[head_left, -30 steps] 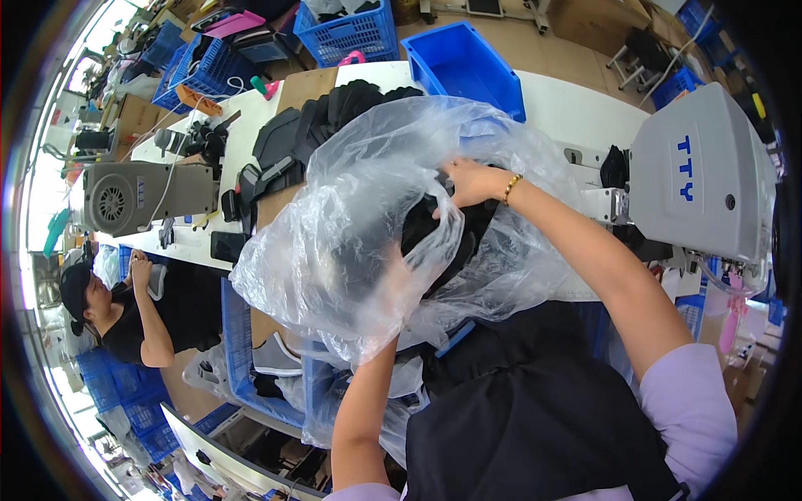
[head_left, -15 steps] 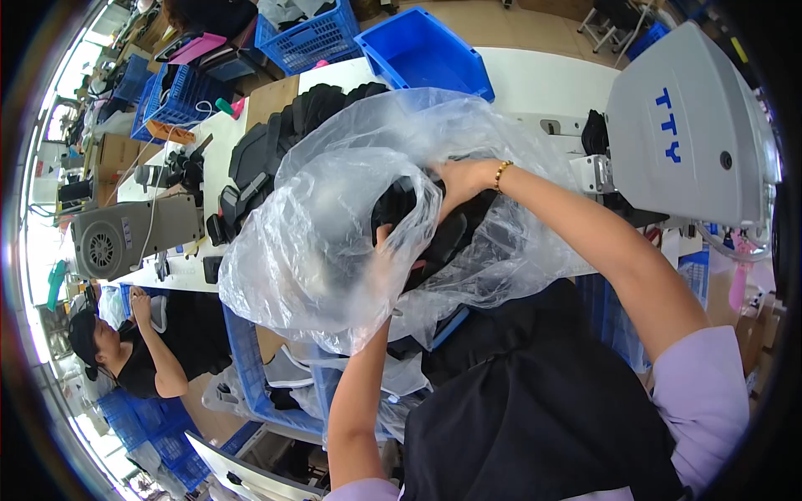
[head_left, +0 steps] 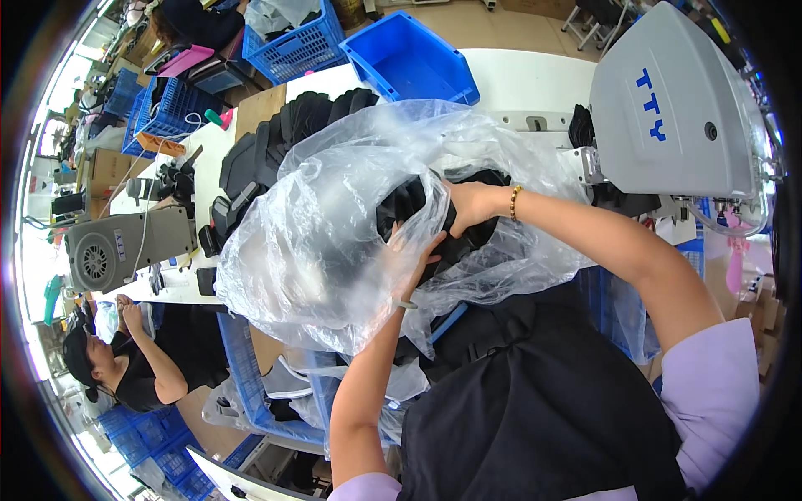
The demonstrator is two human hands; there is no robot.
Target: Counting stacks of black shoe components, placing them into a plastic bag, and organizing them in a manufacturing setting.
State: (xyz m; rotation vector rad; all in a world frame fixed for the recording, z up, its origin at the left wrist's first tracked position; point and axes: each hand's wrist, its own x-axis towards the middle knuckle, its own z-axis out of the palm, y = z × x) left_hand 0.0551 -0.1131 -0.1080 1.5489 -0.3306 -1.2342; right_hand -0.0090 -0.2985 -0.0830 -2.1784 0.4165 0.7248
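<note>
A large clear plastic bag (head_left: 292, 242) lies bunched across the table before me, its mouth turned toward my hands. Black pieces (head_left: 401, 204) show inside the mouth; their exact kind is hidden by film and folds. My left hand (head_left: 409, 257) comes up from below, thumb apart from the fingers, with the bag's loose rim between them; film covers part of it. From the right, my right hand (head_left: 476, 204) reaches over the opening, thumb pointing down beside the black pieces. Its fingertips are hidden at the bag's edge, which it seems to grip.
Black padded pieces (head_left: 251, 150) are stacked behind the bag. A blue bin (head_left: 409, 58) stands at the far table edge. A grey machine head (head_left: 677, 108) rises at right, another machine (head_left: 125, 250) at left. Blue crates (head_left: 242, 359) sit below the table; a co-worker (head_left: 142, 359) is at left.
My left hand has moved up and right, showing more thumb. The right hand has shifted slightly right and down. The bag's mouth has been drawn around, and the view has tilted slightly.
</note>
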